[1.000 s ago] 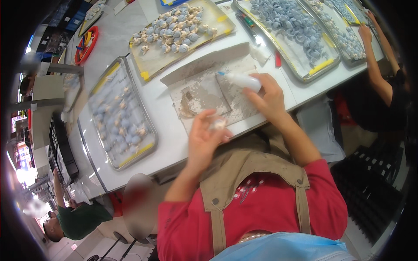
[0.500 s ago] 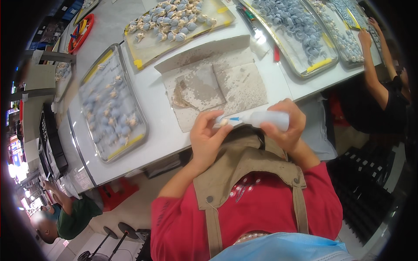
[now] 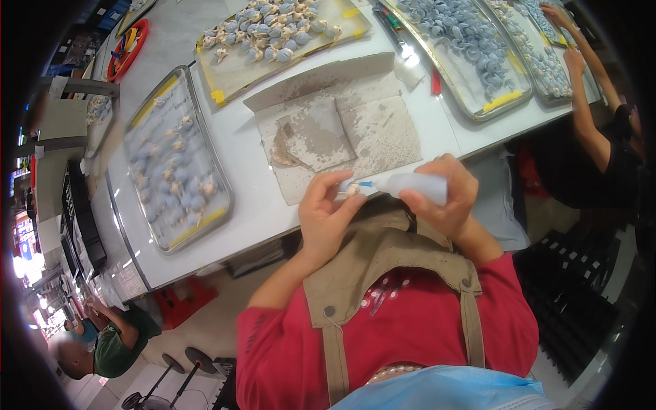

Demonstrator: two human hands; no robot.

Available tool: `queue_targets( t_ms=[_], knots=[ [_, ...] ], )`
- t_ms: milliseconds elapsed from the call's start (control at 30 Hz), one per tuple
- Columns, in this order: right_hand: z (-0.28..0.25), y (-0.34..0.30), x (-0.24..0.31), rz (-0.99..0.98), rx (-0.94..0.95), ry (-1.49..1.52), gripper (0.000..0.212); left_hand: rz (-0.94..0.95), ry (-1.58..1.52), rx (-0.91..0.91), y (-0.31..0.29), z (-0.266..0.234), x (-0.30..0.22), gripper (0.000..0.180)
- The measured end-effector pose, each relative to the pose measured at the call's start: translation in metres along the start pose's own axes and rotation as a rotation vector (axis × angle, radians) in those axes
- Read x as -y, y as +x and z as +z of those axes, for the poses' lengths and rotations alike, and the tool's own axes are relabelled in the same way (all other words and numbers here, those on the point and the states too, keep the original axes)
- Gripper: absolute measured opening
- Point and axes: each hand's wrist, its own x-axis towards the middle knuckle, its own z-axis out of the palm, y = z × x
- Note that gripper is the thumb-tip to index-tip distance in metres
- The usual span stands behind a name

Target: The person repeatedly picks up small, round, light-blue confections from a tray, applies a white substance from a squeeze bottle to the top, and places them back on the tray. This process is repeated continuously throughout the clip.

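Between its thumb and fingers, my left hand [image 3: 324, 213] pinches a small blue-and-cream figure piece [image 3: 352, 189], partly hidden by the fingertips. My right hand [image 3: 451, 191] is wrapped round a translucent white squeeze bottle [image 3: 418, 186] lying nearly level. Its blue needle tip [image 3: 367, 184] points left at the piece; whether it touches is too small to tell. Both hands are over the table's near edge, just in front of a stained, flattened piece of cardboard [image 3: 386, 133].
A tray [image 3: 229, 198] of blue-and-cream pieces lies on the left. Behind the cardboard sits another tray [image 3: 256, 80] of similar pieces. At right, a tray [image 3: 471, 113] holds blue shell-like parts; pens [image 3: 391, 19] lie beside it. Co-workers are at the far right and lower left.
My right hand and the bottle have shifted slightly left, bringing the tip nearer the piece. My left hand stays almost still. The co-workers' arms at right and lower left have moved.
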Motion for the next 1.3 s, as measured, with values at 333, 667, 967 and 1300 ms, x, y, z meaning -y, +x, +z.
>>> queue_targets(
  t_ms=[333,667,967,1300],
  knots=[
    [-0.001,0.0,-0.005,0.009,-0.015,0.015,0.029,-0.124,-0.182,-0.009,0.0,0.005,-0.01,0.036],
    [0.018,0.005,-0.032,0.312,-0.167,0.197,0.022,-0.223,-0.391,-0.013,0.003,-0.005,-0.011,0.034],
    [0.041,0.026,-0.071,0.425,-0.138,-0.019,0.018,-0.446,-0.977,0.353,0.005,-0.025,-0.012,0.043],
    [-0.088,0.047,-0.158,0.256,-0.296,-1.015,0.015,-0.404,-0.703,0.347,0.008,-0.014,-0.009,0.045]
  ],
)
